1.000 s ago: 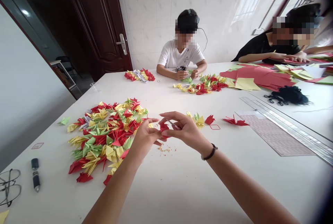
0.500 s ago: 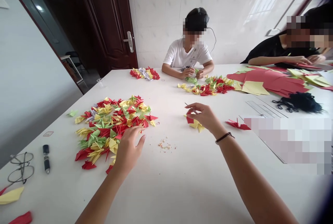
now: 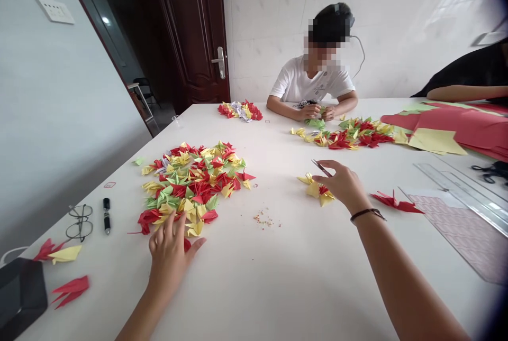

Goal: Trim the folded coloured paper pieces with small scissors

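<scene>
My left hand (image 3: 170, 246) reaches over the near edge of a pile of folded paper cranes (image 3: 198, 185) in red, yellow, green and a little lilac. Its fingers are spread, and a bit of red paper shows between thumb and forefinger without being clearly gripped. In my right hand (image 3: 344, 185) is a pair of metal tweezers (image 3: 321, 167), tips pointing up and to the left. Just below that hand lie a few yellow and red cranes (image 3: 315, 190), partly covered by it. A red crane (image 3: 397, 203) rests to the right of my wrist.
Tiny paper scraps (image 3: 265, 219) lie mid-table. At left are glasses (image 3: 79, 222), a pen (image 3: 106, 215), loose cranes (image 3: 71, 291) and a dark case (image 3: 24, 291). Across sits a person in white (image 3: 313, 79) beside more cranes (image 3: 357, 134). Coloured sheets (image 3: 456, 124) and rulers (image 3: 460, 185) lie right.
The view has swung left. My left hand has moved nearer along the pile to its front edge, fingers spreading. My right hand still holds the tweezers above the small group of cranes.
</scene>
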A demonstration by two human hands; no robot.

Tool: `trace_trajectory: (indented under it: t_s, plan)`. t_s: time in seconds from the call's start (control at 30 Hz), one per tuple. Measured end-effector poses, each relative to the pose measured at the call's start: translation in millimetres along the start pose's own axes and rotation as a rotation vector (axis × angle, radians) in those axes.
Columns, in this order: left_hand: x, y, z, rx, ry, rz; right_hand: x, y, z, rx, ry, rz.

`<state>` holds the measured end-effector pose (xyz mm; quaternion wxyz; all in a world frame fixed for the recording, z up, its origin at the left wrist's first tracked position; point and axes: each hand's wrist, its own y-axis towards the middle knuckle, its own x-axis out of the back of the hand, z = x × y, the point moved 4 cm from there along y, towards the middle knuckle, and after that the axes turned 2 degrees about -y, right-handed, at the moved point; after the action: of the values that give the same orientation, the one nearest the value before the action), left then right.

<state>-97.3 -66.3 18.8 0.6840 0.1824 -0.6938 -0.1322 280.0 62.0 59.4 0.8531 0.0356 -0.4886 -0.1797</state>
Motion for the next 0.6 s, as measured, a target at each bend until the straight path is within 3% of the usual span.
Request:
trace_trajectory:
  t_s: [0.1, 0.3, 0.4, 0.5, 0.6]
  plan:
    - [6.8, -10.7, -1.0, 0.037, -0.001, -0.034, 4.5, -0.8, 3.9, -0.011, 0.028, 0.002]
    - [-1.9, -44.1, 7.5, 0.023, -0.155, 0.079, 11.9, -3.7, 12.6, -0.021, 0.123, 0.018]
    - [-1.2, -53.1, 9.0, 0.018, -0.231, 0.04, 13.0, -5.0, 16.3, -0.001, 0.158, 0.006]
    - [4.0, -54.3, 0.3, -0.002, -0.336, 0.007, 12.5, -6.5, 20.8, 0.044, 0.197, -0.018]
    - [9.4, -47.1, -18.9, 0.052, -0.542, 0.076, 11.1, -10.3, 28.6, 0.069, 0.246, -0.011]
